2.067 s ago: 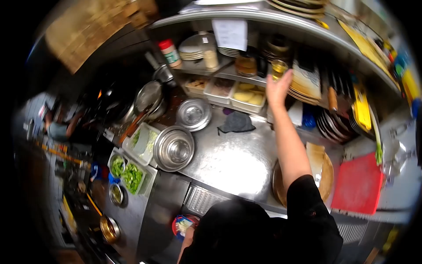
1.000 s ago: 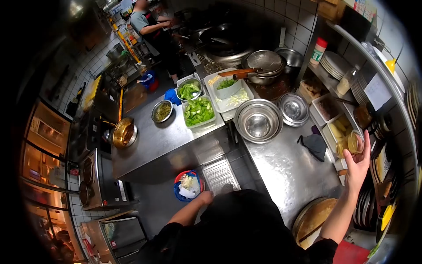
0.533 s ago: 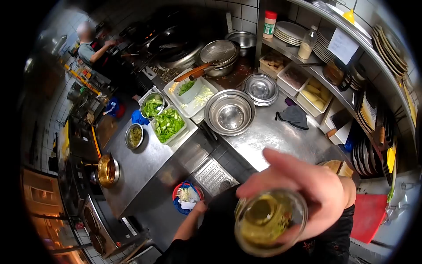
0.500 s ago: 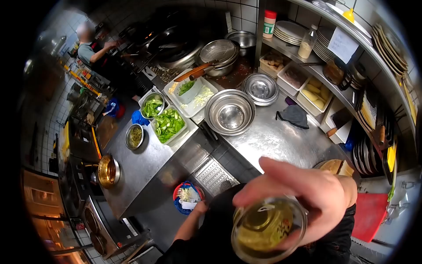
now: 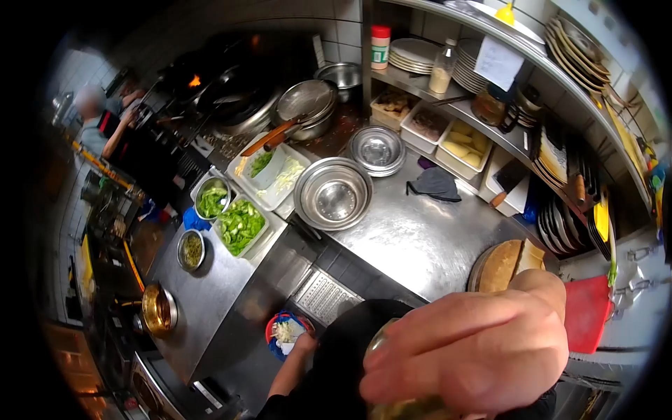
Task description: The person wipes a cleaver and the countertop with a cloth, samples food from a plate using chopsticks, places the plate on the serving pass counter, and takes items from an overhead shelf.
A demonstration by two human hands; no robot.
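Close to the camera at the lower right, my right hand [image 5: 476,343] is wrapped round a glass of yellowish liquid [image 5: 413,408], which it mostly covers. My left hand [image 5: 304,344] is low at the centre, at the rim of a red and blue basket [image 5: 270,334] that holds pale scraps and white paper. The fingers of that hand are too small and hidden to make out. A round wooden board [image 5: 493,269] lies beyond my right hand. Stacked steel bowls [image 5: 333,194] and a dark cloth cap [image 5: 434,185] sit on the steel counter [image 5: 402,234].
Trays of green vegetables [image 5: 240,225] stand on the left counter [image 5: 222,287]. Shelves at the right hold plates [image 5: 413,53], bottles and food tubs [image 5: 463,148]. A red cutting board [image 5: 585,315] is at the far right. A person [image 5: 105,129] stands by the stove, where a flame shows.
My right hand has turned, so its back now hides most of the glass. The view has shifted, and the counters and bowls appear further left. The other person's arms have moved.
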